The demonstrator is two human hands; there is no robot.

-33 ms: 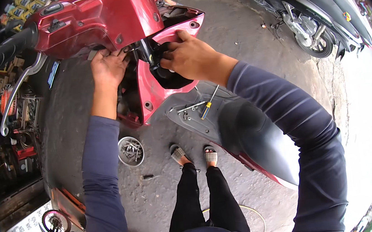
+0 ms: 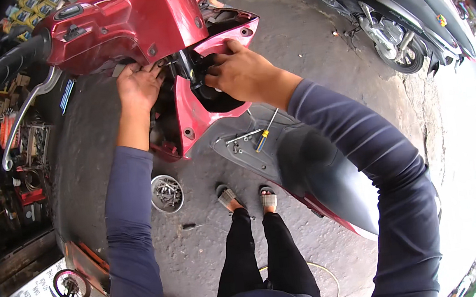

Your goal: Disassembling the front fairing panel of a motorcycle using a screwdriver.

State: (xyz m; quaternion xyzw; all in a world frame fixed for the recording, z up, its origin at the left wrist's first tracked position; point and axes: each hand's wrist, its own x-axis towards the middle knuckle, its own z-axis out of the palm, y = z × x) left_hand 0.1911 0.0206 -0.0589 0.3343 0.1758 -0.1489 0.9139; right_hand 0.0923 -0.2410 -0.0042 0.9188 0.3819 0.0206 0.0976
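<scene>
The red front panel (image 2: 195, 109) of the scooter stood between the two hands, its long axis running from the handlebar cowl (image 2: 123, 20) above the hands down toward the person's feet, the lower tip pointing at the floorboard (image 2: 249, 147). The left hand (image 2: 138, 86) pressed up under the cowl's edge, fingers curled on it. The right hand (image 2: 241, 75) was clenched over the black part (image 2: 204, 82) inside the panel opening. Just below the right hand a yellow-handled screwdriver (image 2: 264, 134) lay on the floorboard, pointing up toward that hand. Below the left hand sat a round tray of screws (image 2: 167, 193). Compared with the earlier frame, both hands kept the same places and grips.
</scene>
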